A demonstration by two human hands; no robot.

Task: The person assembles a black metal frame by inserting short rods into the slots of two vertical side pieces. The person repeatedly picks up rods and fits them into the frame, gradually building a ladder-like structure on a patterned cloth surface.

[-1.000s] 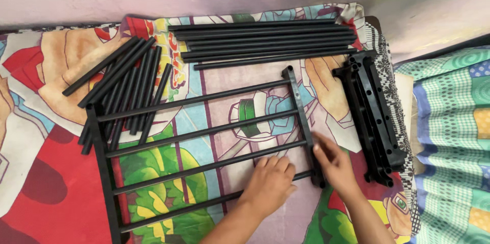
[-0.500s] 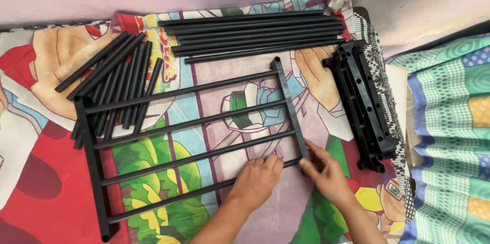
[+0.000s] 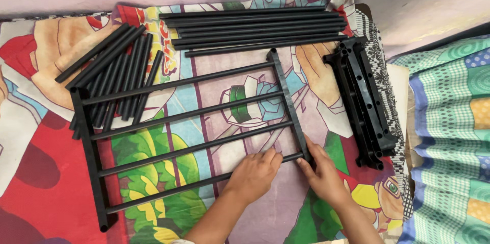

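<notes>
Left hand (image 3: 253, 173) pressing flat, fingers spread, on lowest rod (image 3: 204, 183); right hand (image 3: 321, 172) pinching rack frame's (image 3: 288, 102) right side rail at its lower end. Frame lying flat on cartoon-print bedsheet (image 3: 46, 172). Risk — rod popping from socket, soft bed giving underneath.

Both hands — left (image 3: 253, 173), right (image 3: 322, 173) — press the black rack frame's (image 3: 189, 134) lower corner.

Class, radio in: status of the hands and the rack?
Left hand and right hand both pressing black rack frame at near-right corner. Frame flat on cartoon sheet. Loose tubes underlie far-left corner.
</notes>
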